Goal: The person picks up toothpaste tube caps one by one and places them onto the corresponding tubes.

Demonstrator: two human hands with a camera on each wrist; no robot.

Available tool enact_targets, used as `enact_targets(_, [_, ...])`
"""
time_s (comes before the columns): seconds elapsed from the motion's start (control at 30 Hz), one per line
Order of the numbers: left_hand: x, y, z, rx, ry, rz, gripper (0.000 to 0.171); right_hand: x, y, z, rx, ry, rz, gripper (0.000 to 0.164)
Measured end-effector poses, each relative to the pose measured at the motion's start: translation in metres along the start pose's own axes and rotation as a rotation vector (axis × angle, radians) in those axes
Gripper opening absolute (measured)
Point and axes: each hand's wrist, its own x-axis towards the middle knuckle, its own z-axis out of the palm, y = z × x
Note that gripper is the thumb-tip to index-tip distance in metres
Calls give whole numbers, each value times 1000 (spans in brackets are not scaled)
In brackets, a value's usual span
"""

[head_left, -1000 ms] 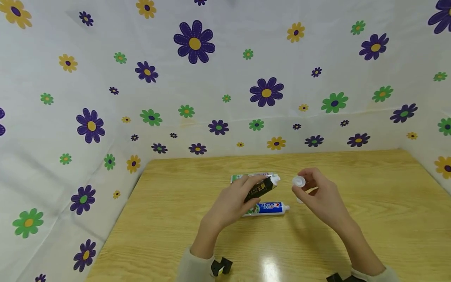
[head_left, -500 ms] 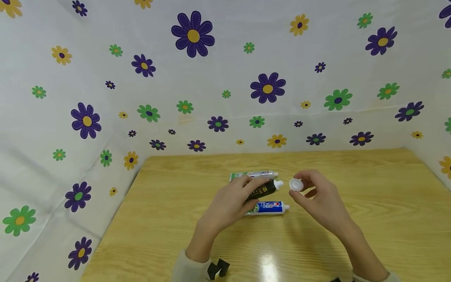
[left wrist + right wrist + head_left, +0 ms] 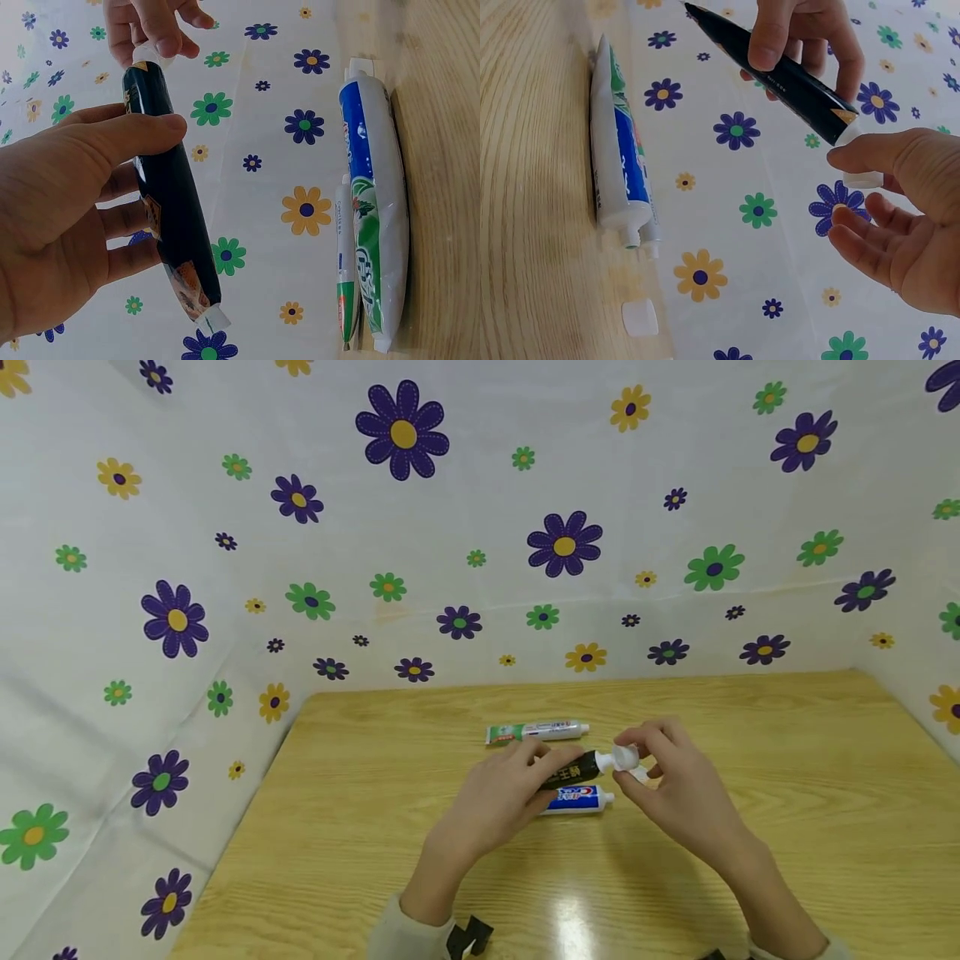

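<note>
My left hand (image 3: pixel 483 797) grips a black toothpaste tube (image 3: pixel 576 771) above the table, its white nozzle (image 3: pixel 604 762) pointing right. The thumb lies across the tube's upper part in the left wrist view. Between thumb and fingers, my right hand (image 3: pixel 686 785) pinches a white screw cap (image 3: pixel 625 757) right at the nozzle. In the right wrist view the cap (image 3: pixel 862 180) is partly hidden behind the thumb. Below the black tube lies a blue, green and white toothpaste tube (image 3: pixel 576 800) with a bare nozzle, partly covered by the left hand.
Farther back on the wood-grain table (image 3: pixel 360 827) rests a green and white toothpaste tube (image 3: pixel 551 732), also without a cap. A loose white cap (image 3: pixel 640 318) sits on the table beyond the tubes' nozzles. White flower-patterned sheeting (image 3: pixel 465 493) rises at the back and sides.
The right hand has brought its cap left and onto the black tube's nozzle, turning the cap's open side toward it. The left hand has shifted slightly right, levelling the tube.
</note>
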Motion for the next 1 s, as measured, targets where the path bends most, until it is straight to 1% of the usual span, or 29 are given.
enact_targets(0.1, [0,1,1,-1,3,-5,57,0,-1,0,-25,-5,-19,35])
enact_targets(0.33, [-1,1,2,11,20,3,55,-2,-3,0,-15,-54,-50,40])
enact_targets(0.57, [-1,1,2,50,32,28,54,-3,-4,0,-15,-35,-90,41])
enact_targets(0.73, [-1,1,1,74,31,33,53,-2,-4,0,-28,-49,-90,41])
enact_targets(0.9, [-1,0,2,77,31,32,54,-2,-5,0,-27,-52,-101,40])
enact_targets(1.0, [-2,0,3,70,43,38,55,-2,-5,1,-19,-45,-115,41])
